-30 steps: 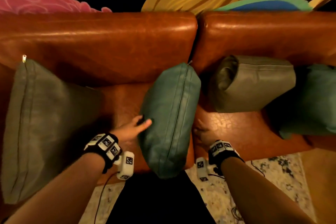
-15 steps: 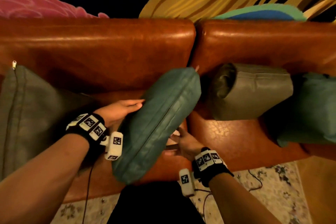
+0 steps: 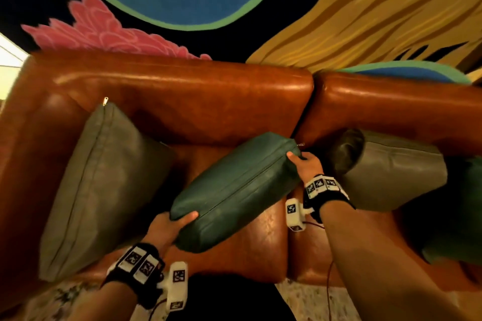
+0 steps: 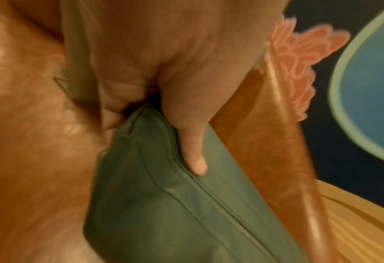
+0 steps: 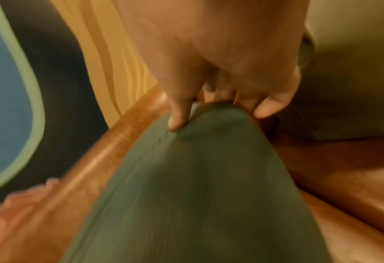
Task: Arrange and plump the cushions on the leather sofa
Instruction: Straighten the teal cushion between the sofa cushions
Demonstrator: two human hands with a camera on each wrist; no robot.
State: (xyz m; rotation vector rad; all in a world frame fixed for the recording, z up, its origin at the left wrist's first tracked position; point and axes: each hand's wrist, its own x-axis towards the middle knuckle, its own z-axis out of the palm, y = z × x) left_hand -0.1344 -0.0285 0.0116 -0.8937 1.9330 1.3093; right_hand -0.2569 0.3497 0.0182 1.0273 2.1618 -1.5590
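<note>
Teal cushion [image 3: 236, 190] sits mid-sofa, held at both ends, long axis tilted from 7 o'clock up to 1 o'clock in the head view. Left hand [image 3: 169, 225] clamps the near lower corner, thumb on top along the zip seam; left wrist view shows the other fingers curled under that corner [image 4: 155, 204]. Right hand [image 3: 306, 165] pinches the far upper corner by the zip pull, thumb on top and fingers behind [image 5: 208, 178]. Hands well apart, one per end. Whether the cushion's underside touches the seat, can't tell. Leather sofa [image 3: 182, 101] is brown. Grey-green cushion [image 3: 104, 185] leans in the sofa's corner at 9 o'clock of the teal one. Folded grey cushion [image 3: 391, 174] at 3 o'clock, just beside the right hand. Second teal cushion [image 3: 464, 216] at the far right edge, partly cut off.
</note>
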